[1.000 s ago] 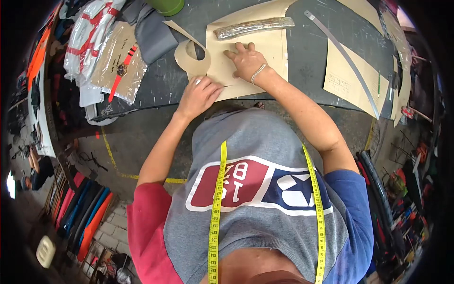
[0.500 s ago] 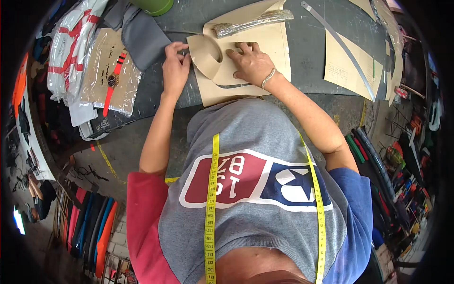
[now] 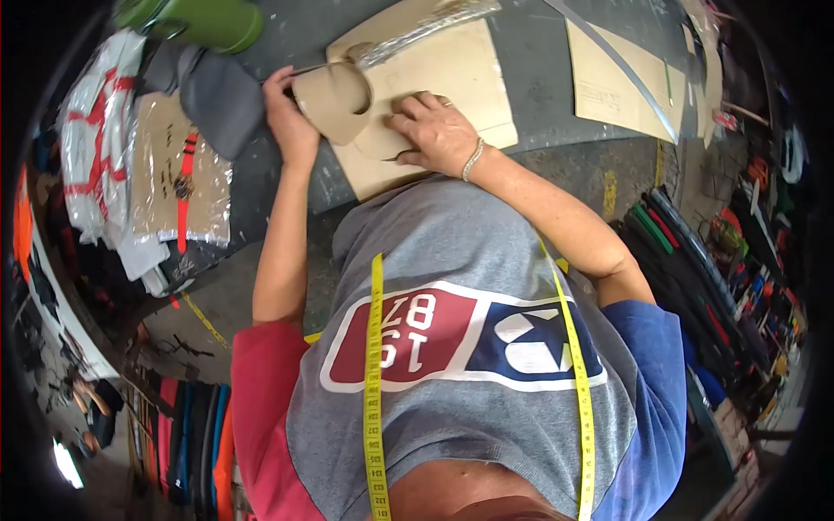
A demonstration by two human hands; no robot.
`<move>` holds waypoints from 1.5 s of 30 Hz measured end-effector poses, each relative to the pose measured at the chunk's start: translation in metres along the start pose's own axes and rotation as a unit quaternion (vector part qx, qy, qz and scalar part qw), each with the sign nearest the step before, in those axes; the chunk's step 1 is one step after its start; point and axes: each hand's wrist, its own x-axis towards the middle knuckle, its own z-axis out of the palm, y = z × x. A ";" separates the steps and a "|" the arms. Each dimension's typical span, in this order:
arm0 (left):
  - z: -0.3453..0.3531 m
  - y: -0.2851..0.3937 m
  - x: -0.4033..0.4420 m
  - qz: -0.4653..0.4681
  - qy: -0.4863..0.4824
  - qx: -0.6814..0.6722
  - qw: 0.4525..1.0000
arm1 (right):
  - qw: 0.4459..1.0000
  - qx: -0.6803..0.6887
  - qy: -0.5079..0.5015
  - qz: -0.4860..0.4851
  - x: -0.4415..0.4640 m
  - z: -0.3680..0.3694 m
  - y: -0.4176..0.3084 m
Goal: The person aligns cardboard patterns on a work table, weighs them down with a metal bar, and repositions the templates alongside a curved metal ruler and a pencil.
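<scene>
A brown cardboard piece (image 3: 328,102) stands curled up from a larger sheet of brown cardboard (image 3: 469,69), its edge raised off the table. My left hand (image 3: 291,117) is closed around the raised left edge, with part of the fingers hidden behind it. On the sheet, to the right of the curl, my right hand (image 3: 434,135) lies with fingers spread, pressing down. A dark slit shows in the cardboard under that hand. Across the sheet's far part lies a long bundle wrapped in clear plastic (image 3: 426,36).
Dark grey fabric pieces (image 3: 217,100) lie left of my left hand, beside a bagged brown sheet with a red-strapped watch (image 3: 183,187). A green container (image 3: 204,22) stands at the back. Right are a metal ruler (image 3: 621,65) and a pale marked sheet (image 3: 599,95). A yellow measuring tape (image 3: 373,391) hangs round my neck.
My left hand has closed further round the edge of the curled cardboard and raised it. The right hand stays on the sheet. The view has shifted, showing more of the green container.
</scene>
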 end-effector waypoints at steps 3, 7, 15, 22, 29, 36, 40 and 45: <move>0.003 -0.010 0.007 -0.023 -0.036 -0.046 0.998 | 0.996 0.015 0.076 -0.053 -0.017 0.022 0.014; 0.008 -0.026 0.014 -0.016 -0.038 -0.020 0.999 | 0.991 0.004 0.123 -0.046 -0.028 0.048 0.013; 0.001 -0.006 0.041 -0.019 -0.065 0.065 0.996 | 0.987 0.010 0.160 0.014 -0.024 0.056 0.004; 0.004 -0.021 0.051 0.076 -0.096 0.074 0.990 | 0.987 0.015 0.155 0.033 -0.025 0.058 -0.003; -0.014 -0.004 0.042 -0.031 -0.151 0.142 0.978 | 0.988 -0.007 0.139 0.066 -0.034 0.055 0.000; -0.011 -0.008 0.041 0.003 -0.089 0.099 0.991 | 0.991 -0.013 0.128 0.046 -0.021 0.057 -0.008; -0.004 -0.016 0.043 -0.055 -0.086 0.029 0.994 | 0.992 -0.014 0.124 0.033 -0.011 0.062 -0.009; -0.004 -0.017 0.044 0.031 -0.069 0.096 0.992 | 0.991 -0.039 0.124 0.002 -0.004 0.063 -0.011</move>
